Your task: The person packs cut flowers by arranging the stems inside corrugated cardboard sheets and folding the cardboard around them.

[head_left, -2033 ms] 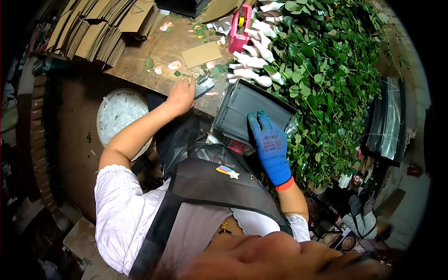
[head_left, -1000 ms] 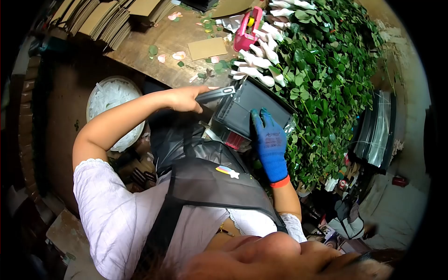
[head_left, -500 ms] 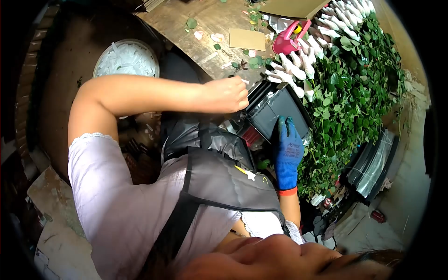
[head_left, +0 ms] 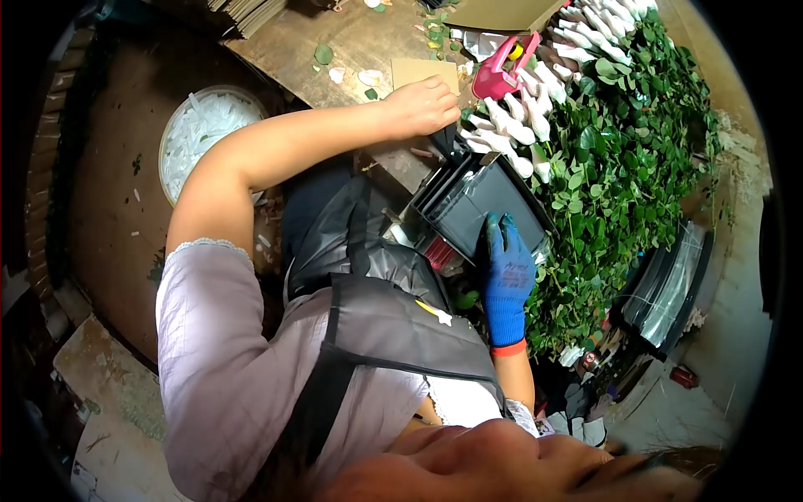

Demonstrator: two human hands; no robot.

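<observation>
My bare left hand (head_left: 422, 107) is closed, its fingers curled just above the far corner of a black box-like device (head_left: 485, 205). A dark piece (head_left: 450, 144) shows under the fingers; whether they grip it I cannot tell. My right hand (head_left: 508, 261), in a blue glove with an orange cuff, lies with fingers stretched out against the device's flat dark face. Under the device's near side a red part (head_left: 441, 253) shows. White-wrapped flower heads (head_left: 510, 121) with green leafy stems (head_left: 611, 167) lie right beside the device.
A wooden table (head_left: 293, 50) holds loose petals, leaves, a cardboard piece (head_left: 422, 72) and a pink plastic tool (head_left: 504, 69) with a yellow centre. A bucket (head_left: 163, 159) of white strips stands on the floor left. Bundled dark strips in clear plastic (head_left: 667, 289) lie at the right.
My left hand has moved up and away from the device's near side to above its far corner. A dark piece now shows beneath it. My right hand stays on the device.
</observation>
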